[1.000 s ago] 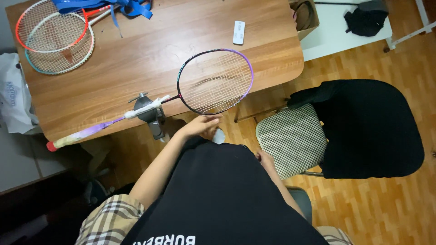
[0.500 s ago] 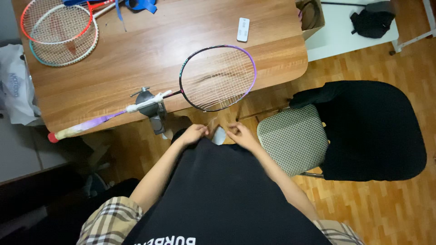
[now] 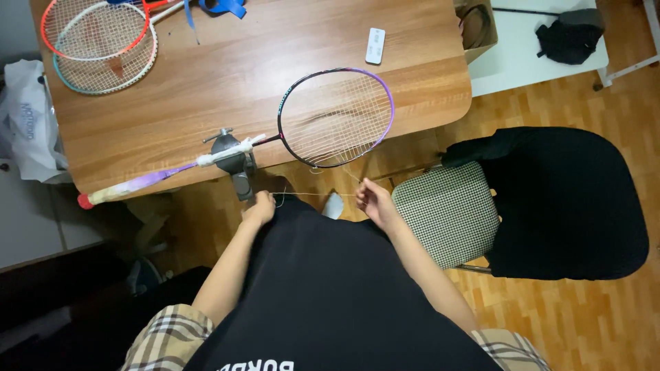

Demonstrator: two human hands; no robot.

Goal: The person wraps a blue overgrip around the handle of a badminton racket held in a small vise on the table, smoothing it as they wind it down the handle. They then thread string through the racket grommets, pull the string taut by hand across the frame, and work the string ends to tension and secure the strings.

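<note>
Three rackets are counted: one purple and black racket [image 3: 335,117] clamped at the table edge, and one red racket [image 3: 93,27] laid over one white and teal racket [image 3: 110,58]. One wooden table [image 3: 227,82], one chair [image 3: 550,199], one small white remote [image 3: 375,45] and one white plastic bag [image 3: 31,124] are seen.

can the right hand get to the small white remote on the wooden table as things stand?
Probably not without letting go: the right hand and left hand pinch a thin string taut between them. The small white remote lies past the purple-framed racket head, otherwise unobstructed.
</note>
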